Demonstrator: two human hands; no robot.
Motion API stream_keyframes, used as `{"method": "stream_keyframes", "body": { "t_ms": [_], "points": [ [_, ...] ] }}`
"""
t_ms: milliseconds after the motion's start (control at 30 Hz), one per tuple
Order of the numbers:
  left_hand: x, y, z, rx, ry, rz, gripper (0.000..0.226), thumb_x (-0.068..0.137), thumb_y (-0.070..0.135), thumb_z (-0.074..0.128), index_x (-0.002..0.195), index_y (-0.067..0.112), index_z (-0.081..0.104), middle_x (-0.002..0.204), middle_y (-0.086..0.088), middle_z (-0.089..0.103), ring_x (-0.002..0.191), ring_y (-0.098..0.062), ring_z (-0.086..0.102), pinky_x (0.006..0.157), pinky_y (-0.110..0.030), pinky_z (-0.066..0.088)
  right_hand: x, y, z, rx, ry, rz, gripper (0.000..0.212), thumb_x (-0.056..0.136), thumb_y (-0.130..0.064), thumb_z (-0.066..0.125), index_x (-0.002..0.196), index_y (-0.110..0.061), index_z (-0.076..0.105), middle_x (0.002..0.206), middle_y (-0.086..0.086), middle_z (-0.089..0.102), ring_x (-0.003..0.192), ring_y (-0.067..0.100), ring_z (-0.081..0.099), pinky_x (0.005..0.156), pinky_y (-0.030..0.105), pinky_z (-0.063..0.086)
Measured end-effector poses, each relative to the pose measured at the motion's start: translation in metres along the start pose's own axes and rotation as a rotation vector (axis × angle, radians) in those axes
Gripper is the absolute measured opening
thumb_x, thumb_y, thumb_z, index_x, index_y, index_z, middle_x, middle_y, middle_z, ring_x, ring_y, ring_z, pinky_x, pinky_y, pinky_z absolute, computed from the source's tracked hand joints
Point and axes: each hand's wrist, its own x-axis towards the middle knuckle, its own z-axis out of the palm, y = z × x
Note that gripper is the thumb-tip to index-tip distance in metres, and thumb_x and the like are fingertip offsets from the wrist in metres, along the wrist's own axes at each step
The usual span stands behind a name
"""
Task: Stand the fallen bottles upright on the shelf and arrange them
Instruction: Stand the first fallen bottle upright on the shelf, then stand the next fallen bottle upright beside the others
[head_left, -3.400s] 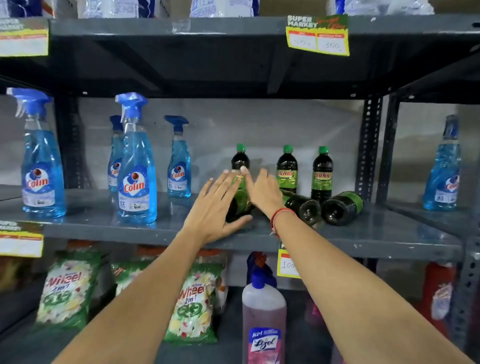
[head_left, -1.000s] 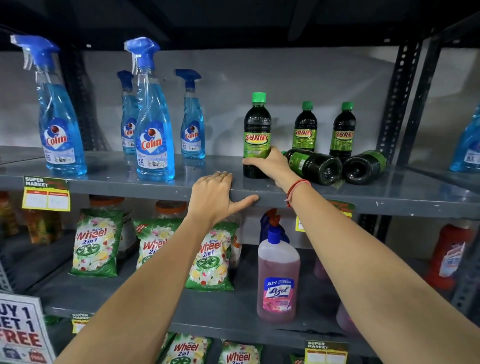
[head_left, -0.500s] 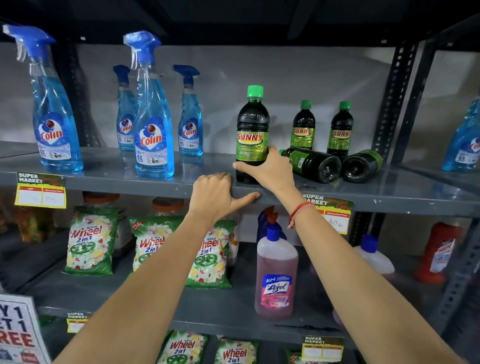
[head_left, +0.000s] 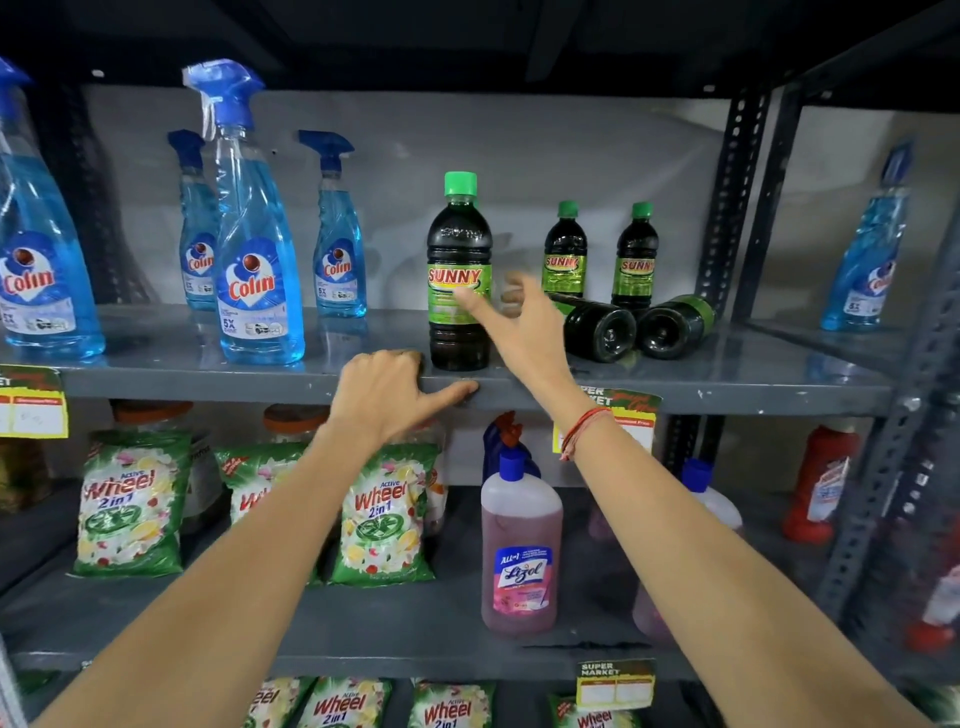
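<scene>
Left hand (head_left: 382, 395) grips grey metal shelf edge (head_left: 208, 384), fingers curled over. Right hand (head_left: 524, 332) spread, empty, beside glossy dark upright bottle (head_left: 460, 270). Two fallen bottles (head_left: 597, 327) lie right of it, round bases showing.

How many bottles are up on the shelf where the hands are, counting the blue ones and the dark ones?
Blue Colin spray bottles: 5 (one is in the next bay to the right)
Dark Sunny bottles standing: 3
Dark Sunny bottles lying down: 2
Total on the shelf: 10
</scene>
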Motion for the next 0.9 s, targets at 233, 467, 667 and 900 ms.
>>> {"method": "stream_keyframes", "body": {
  "t_ms": [233, 467, 667, 900],
  "points": [
    [0.014, 0.034, -0.062, -0.152, 0.281, -0.184, 0.06, 0.09, 0.06, 0.035, 0.076, 0.011, 0.067, 0.071, -0.009, 0.067, 0.065, -0.027, 0.058, 0.059, -0.031, 0.04, 0.077, 0.022, -0.054, -0.451, 0.063, 0.005, 0.051, 0.082, -0.043, 0.062, 0.115, -0.005, 0.055, 0.116, 0.016, 0.059, 0.105, 0.031, 0.056, 0.083, 0.035, 0.046],
    [0.029, 0.118, -0.046, -0.281, 0.297, 0.072, 0.037, 0.089, 0.038, 0.044, 0.095, 0.008, 0.064, 0.085, -0.012, 0.068, 0.077, -0.03, 0.063, 0.057, -0.034, 0.045, 0.087, 0.036, -0.067, -0.966, -0.275, 0.217, 0.052, 0.081, -0.044, 0.062, 0.116, -0.007, 0.056, 0.119, 0.011, 0.061, 0.108, 0.029, 0.059, 0.078, 0.031, 0.043],
    [0.026, 0.12, 0.012, -0.229, 0.102, 0.025, 0.048, 0.096, 0.045, 0.034, 0.088, 0.006, 0.062, 0.088, -0.015, 0.068, 0.078, -0.032, 0.062, 0.06, -0.034, 0.04, 0.085, 0.039, -0.07, -0.892, -0.182, 0.226, 0.062, 0.074, -0.054, 0.067, 0.115, -0.008, 0.059, 0.119, 0.009, 0.062, 0.107, 0.028, 0.06, 0.075, 0.03, 0.043],
    [0.02, 0.12, 0.019, -0.165, 0.167, 0.053, 0.062, 0.093, 0.049, 0.02, 0.068, 0.011, 0.061, 0.067, -0.008, 0.067, 0.059, -0.028, 0.061, 0.049, -0.03, 0.033, 0.075, 0.04, -0.071, -0.126, 0.082, 0.272, 0.062, 0.065, -0.041, 0.08, 0.108, -0.005, 0.053, 0.097, 0.006, 0.06, 0.087, 0.023, 0.058, 0.067, 0.027, 0.043]
  ]
}}
